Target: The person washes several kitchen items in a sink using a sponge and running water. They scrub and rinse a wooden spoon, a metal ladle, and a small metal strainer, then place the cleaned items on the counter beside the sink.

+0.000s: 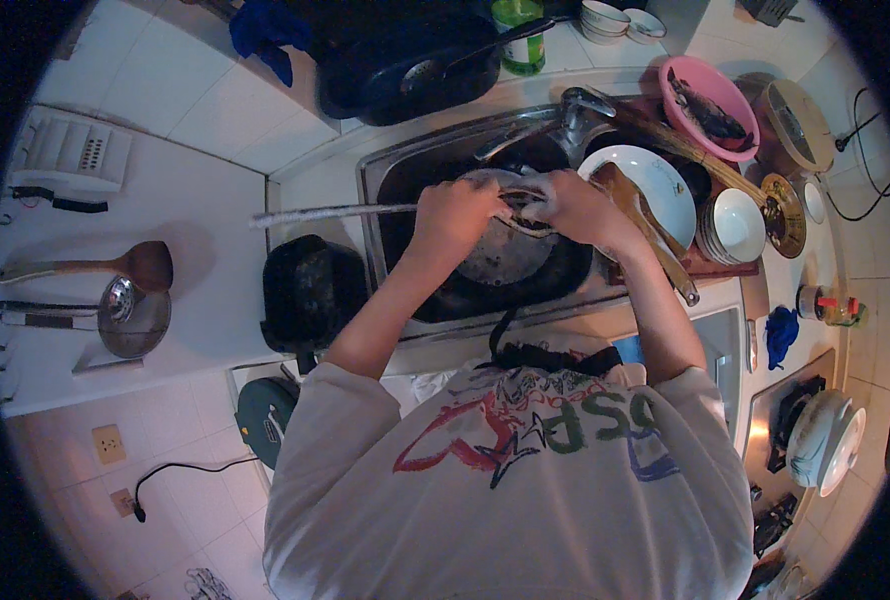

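Above the sink (367, 250), both my hands are close together on a long-handled utensil. Its straight, suds-covered handle (315, 214) sticks out to the left past the sink rim. The utensil's head looks rounded and foamy, largely hidden by fingers, so its exact kind does not show. My left hand (457, 215) grips it with closed fingers. Curled over the head's right side, my right hand (585, 208) has white foam on its fingertips; whether it also holds a scrubber cannot be seen. Below my hands, a round greyish surface (505, 258) shows in the dark basin.
A faucet (577, 115) stands behind the sink. To the right are a large white plate (655, 190), a wooden-handled cleaver (650, 230), stacked bowls (737, 225) and a pink basin (710, 105) holding fish. A black container (313, 290) sits left; a green bottle (520, 40) stands behind.
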A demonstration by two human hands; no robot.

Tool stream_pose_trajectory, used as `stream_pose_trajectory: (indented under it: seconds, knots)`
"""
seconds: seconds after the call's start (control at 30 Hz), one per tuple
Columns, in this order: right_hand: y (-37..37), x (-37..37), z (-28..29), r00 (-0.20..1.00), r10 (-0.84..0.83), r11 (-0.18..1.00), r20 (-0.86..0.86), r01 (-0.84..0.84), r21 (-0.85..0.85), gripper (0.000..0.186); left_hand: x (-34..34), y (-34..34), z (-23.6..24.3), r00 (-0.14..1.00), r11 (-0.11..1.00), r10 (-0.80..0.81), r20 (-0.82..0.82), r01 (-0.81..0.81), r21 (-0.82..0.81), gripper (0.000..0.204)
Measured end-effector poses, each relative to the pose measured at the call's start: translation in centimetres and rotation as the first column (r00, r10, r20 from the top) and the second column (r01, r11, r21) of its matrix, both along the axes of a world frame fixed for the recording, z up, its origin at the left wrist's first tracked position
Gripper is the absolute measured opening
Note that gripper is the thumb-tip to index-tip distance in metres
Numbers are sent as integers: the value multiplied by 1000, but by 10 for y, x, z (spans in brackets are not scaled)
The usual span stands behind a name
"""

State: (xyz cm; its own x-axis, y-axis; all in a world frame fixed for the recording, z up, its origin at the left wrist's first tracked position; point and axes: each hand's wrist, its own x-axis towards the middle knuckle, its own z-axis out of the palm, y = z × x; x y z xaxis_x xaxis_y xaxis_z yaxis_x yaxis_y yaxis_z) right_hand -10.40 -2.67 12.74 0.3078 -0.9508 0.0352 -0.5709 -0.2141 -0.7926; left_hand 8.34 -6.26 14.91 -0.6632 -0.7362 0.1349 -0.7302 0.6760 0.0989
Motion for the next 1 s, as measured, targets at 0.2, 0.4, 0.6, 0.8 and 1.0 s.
stream_pose_trajectory:
  seconds: [0.2, 0.4, 0.6, 0.8, 1.0]
  knots:
    - [5, 19, -4, 800, -276, 896, -532, 13, -444, 25, -2, -1, -1, 1000, 996, 24, 12, -23, -89, 11]
    - [10, 20, 16, 971, -238, 547, -19, 117, -829, 19, 6, -6, -1, 980, 996, 88, -181, -89, -1, 16]
    - [31, 29, 13, 653, -392, 820, 649, 568, -76, 20, 12, -14, -5, 925, 991, 124, -359, -97, 90, 21]
    - [30, 20, 27, 812, -82, 975, 577, 187, -123, 36, 17, -11, 3, 870, 980, -174, -462, 106, -171, 17]
    - [41, 17, 49, 872, 2, 936, 490, 170, -307, 40, 14, -10, 15, 879, 959, -149, -452, 18, -282, 14]
